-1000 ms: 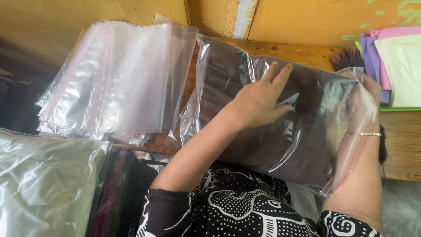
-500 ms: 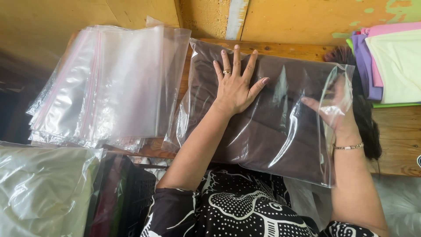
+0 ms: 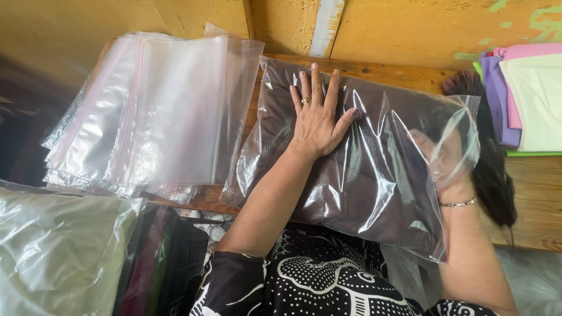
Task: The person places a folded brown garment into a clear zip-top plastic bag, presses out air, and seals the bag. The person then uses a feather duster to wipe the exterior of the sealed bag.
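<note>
A clear plastic bag point(image 3: 374, 193) with a dark brown folded cloth inside lies on the wooden bench in front of me. My left hand point(image 3: 319, 117) presses flat on its upper left part, fingers spread, a ring on one finger. Inside the bag's open right end is my right hand point(image 3: 445, 158), seen through the plastic and touching the cloth, with a bracelet at the wrist.
A stack of empty clear zip bags point(image 3: 152, 111) lies to the left on the bench point(image 3: 533, 193). Folded pastel cloths point(image 3: 527, 93) sit at the far right. A bagged pale cloth point(image 3: 52, 251) and a dark crate point(image 3: 175, 263) are at lower left. Yellow wall behind.
My left hand has slid left and up across the bag, flattening it. The right hand has stayed inside the bag's right end, and the bag now lies flatter.
</note>
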